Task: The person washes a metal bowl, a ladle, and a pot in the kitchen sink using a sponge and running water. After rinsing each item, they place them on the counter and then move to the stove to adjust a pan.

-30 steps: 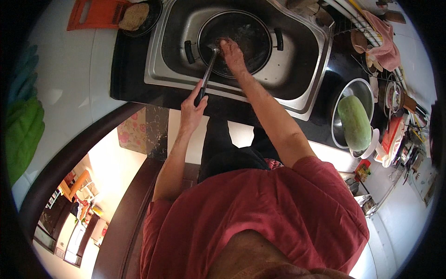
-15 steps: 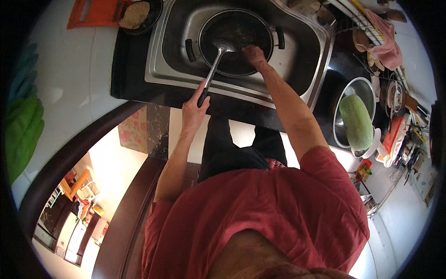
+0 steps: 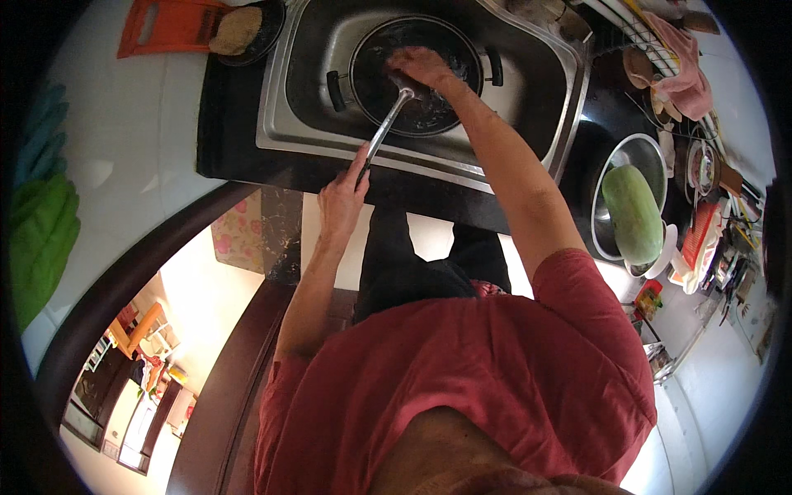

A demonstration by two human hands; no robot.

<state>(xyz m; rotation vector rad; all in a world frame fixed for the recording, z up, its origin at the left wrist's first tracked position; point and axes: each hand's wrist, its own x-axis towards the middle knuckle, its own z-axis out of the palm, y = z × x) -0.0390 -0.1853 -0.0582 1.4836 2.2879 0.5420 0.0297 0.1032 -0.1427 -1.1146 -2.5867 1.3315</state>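
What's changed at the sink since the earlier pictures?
The right hand moved right across the pan, then back left and away from the body; the utensil swung its far end right. The left hand still grips it; pan and melon stayed put.

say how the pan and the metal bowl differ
The pan is dark inside; the metal bowl is bright silver. The pan sits in the sink; the bowl stands to its right. The pan has two black handles; none show on the bowl. The right hand is at the pan; a green gourd lies in the bowl. Both are round.
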